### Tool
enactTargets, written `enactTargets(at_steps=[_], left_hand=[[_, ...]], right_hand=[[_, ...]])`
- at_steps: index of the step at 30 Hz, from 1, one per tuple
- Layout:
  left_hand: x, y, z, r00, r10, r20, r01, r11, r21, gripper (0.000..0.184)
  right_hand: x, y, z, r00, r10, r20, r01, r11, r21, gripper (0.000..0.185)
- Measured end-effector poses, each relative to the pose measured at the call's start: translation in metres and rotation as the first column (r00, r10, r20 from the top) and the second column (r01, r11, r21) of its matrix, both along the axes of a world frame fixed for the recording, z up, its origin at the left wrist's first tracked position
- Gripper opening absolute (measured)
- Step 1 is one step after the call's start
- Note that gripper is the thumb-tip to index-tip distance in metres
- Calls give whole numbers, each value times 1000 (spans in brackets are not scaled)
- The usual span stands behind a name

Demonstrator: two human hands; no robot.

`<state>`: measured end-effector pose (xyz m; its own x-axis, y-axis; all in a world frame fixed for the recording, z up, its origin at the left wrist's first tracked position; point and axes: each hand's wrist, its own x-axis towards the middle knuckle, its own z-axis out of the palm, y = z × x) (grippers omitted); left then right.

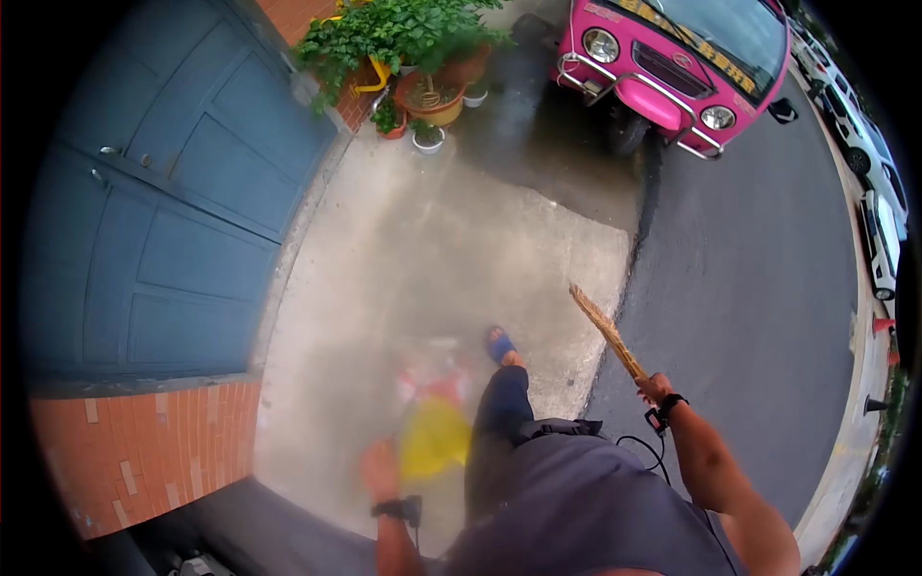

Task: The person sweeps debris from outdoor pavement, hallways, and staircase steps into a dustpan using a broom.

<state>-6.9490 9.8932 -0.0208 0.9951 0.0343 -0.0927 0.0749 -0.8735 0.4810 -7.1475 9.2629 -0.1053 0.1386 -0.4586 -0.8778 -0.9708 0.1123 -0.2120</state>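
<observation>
My right hand [654, 388] is closed round the lower end of a rough, light-brown wooden stick [607, 330], which points up and away over the pavement's edge. A watch-like band with a cable is on that wrist. My left hand [381, 468] hangs low on the left and is blurred, so its fingers do not show clearly. Right beside it is a smeared bright yellow thing [434, 440], perhaps a bag, with a red and white patch [432, 375] above it. Whether my left hand touches the yellow thing I cannot tell. My foot in a blue slipper [499, 345] is on the concrete.
Blue-grey double doors [158, 182] and a brick wall [154, 446] stand on the left. Potted plants [432, 96] are ahead. A pink vehicle [663, 82] is parked at the upper right, by wet ground. Asphalt road [740, 259] runs along the right, with parked white cars [850, 130] beyond.
</observation>
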Motion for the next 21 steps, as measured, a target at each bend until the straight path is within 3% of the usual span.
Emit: enactTargets(at_steps=[1,3,6,10,11,14,17,18,19,20,21], left_hand=[[30,-16,-6,999,-25,42,23,999,31,15],[80,-56,21,998,32,-49,-32,999,6,15],[132,-81,39,994,63,-84,-66,997,-37,15],[216,-132,76,996,47,-77,-53,995,-82,14],[237,-147,81,997,41,-62,-46,996,-80,15],[294,-184,90,990,53,-132,-66,993,-97,15],[347,-222,81,978,128,-165,-132,991,-16,16],[367,-232,77,969,163,-187,-163,986,16,16],[385,-240,76,971,151,-188,-148,989,31,17],[401,-249,74,972,140,-188,-134,990,44,17],[419,-257,71,974,133,-182,-125,991,54,18]], right_hand=[[29,-11,-8,1000,-2,-4,2,1000,-11,31],[99,-28,11,1000,-22,-5,22,1000,1,31],[174,-62,-2,994,-29,106,20,996,89,29],[299,-98,1,980,165,110,-171,984,49,28],[328,-115,-15,972,201,120,-210,976,62,32],[443,-138,10,940,267,214,-285,957,57,51],[553,-180,-17,945,228,235,-261,958,117,51],[584,-199,-40,924,280,262,-312,946,90,50],[610,-218,-79,856,440,271,-452,892,-19,45],[644,-225,-81,940,152,306,-207,966,154,42],[675,-228,-87,939,104,328,-164,973,160,33]])
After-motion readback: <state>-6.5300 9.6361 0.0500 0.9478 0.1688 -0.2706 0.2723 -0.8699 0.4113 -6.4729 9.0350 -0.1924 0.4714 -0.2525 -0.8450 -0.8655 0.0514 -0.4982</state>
